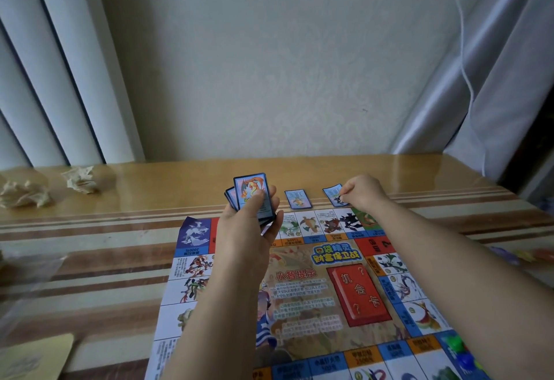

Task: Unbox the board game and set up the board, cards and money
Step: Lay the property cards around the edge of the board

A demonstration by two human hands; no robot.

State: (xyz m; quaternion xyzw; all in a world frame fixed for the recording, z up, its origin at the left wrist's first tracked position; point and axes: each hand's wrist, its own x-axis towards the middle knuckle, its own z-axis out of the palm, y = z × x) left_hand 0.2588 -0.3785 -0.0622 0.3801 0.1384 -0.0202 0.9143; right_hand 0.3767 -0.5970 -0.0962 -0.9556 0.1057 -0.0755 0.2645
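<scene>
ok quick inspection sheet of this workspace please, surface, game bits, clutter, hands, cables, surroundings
surface: glossy striped wooden table, board on it.
job's things: game board unfolded flat; loose card lying past its far edge; second card beside that; deck held up.
clutter: two crumpled paper wads far left; tan sheet at near left corner; blurred coloured pieces at right.
grippers: left hand grips the deck, thumb on its top card; right hand pinches the second card with its fingers.
cables: white cord hangs along the curtain.
surroundings: pale wall behind; curtain right; vertical white folds left.
</scene>
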